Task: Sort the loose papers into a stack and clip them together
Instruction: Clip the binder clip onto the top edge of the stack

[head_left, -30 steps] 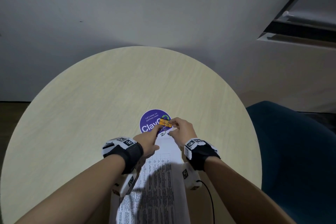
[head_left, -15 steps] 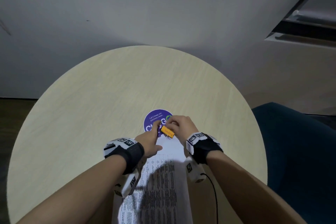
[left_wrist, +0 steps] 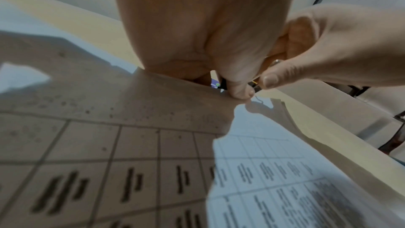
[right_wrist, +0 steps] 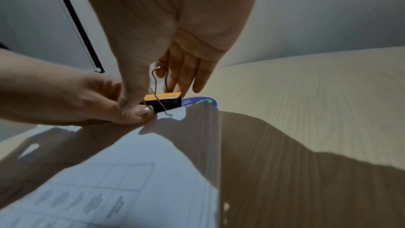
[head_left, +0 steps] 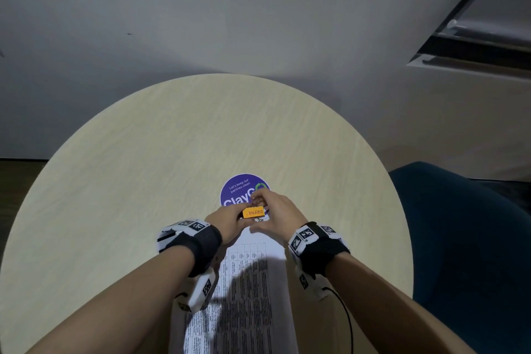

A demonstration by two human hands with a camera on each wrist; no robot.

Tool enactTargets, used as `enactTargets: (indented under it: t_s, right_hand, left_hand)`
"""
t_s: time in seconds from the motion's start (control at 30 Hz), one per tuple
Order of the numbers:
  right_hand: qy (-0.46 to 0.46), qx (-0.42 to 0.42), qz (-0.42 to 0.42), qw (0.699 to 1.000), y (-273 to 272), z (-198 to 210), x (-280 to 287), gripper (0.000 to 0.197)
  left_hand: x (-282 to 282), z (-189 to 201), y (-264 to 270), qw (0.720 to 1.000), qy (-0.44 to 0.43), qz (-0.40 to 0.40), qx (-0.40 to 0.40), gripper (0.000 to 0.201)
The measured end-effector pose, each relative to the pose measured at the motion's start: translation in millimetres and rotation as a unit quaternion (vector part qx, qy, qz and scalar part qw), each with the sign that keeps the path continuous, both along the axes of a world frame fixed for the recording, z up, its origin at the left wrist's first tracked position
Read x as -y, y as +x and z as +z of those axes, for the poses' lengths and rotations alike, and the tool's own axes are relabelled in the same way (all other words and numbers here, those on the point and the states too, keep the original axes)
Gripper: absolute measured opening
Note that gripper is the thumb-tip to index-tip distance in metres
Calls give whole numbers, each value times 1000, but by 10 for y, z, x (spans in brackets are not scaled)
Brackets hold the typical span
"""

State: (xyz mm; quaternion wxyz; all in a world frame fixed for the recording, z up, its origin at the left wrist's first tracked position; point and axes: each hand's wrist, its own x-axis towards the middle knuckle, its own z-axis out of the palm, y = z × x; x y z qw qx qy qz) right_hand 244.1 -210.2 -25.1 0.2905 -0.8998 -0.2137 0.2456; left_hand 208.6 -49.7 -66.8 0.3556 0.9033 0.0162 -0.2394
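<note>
Stack is already squared; the step in hand is clipping, and it looks almost done. Landmark: the purple round sticker (head_left: 244,190) at the middle of the round table (head_left: 143,152).

Left of the sticker, just on its near side, the left hand (head_left: 227,223) has its fingers curled in at the top edge of the paper stack (head_left: 253,282). In the left wrist view its thumb (left_wrist: 240,89) presses down on the top sheet right at the clip. It appears to pinch the clip's left end, but the exact contact is hidden.

Centre, touching the sticker's near edge, sits the orange binder clip (head_left: 253,212), seated on the stack's far edge. The right wrist view shows one wire handle (right_wrist: 158,82) standing up and another lying forward onto the paper. The stack runs from the sticker back toward the person, printed tables facing up.

Right of the sticker, the right hand (head_left: 275,217) works the clip. Its thumb (right_wrist: 140,110) bears against the clip's near corner, and its fingers (right_wrist: 184,74) are nearly straight behind the upright handle, touching it rather than wrapped round.

Judgement: the next move calls for folding the upright handle flat, or letting go of it. Then both hands come off while the paper edge stays inside the clip's mouth. Risk: sheets fan out if the bite is shallow; how deep it goes cannot be told.
</note>
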Motion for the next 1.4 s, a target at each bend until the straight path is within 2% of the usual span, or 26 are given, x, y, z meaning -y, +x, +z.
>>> enactTargets:
  t_s: [0.1,0.17,0.23,0.3,0.33,0.37,0.43,0.57,0.7,0.87,1.17,1.27,1.4]
  right_hand:
    - [1,16,-1,1000,17,47,-52,58]
    - [-4,4,3,1000,38,88,-80,56]
    - [-8,11,2,1000,68,100,-96,47]
    - [-1,11,-20,1000,103,104,-97,38]
    - [7,5,-39,999,112,120,-94,39]
    - [18,-4,-61,998,124,130,-86,41]
    - [48,-22,-94,994,147,140,-61,42]
    - [70,-66,-103,990,195,202,5,40]
    - [92,-116,-127,981,283,275,45,32]
    - [68,-92,-92,989,393,231,-35,33]
    - [23,-127,-40,991,456,213,-114,29]
    - [6,-124,-34,992,468,168,-113,32]
    - [18,-139,-49,989,375,80,-97,41]
  left_hand:
    - [-4,20,1,1000,0,-5,-13,27]
    - [-11,12,1,1000,3,-6,-19,32]
    - [-16,-3,-5,1000,0,2,-15,33]
    - [-4,1,-5,1000,-5,11,-7,20]
    - [-2,19,-7,1000,-8,16,-9,10]
    - [-1,42,-10,1000,-9,18,-12,10]
    - [-10,72,-8,1000,-4,13,-19,18]
    - [-36,85,20,999,41,1,-23,26]
    - [-41,46,17,999,36,20,-10,38]
    - [-19,55,35,999,45,22,-3,32]
    - [33,55,-34,997,50,56,15,53]
    - [21,54,-65,996,56,68,19,45]
    - [39,153,-75,995,-1,100,23,41]
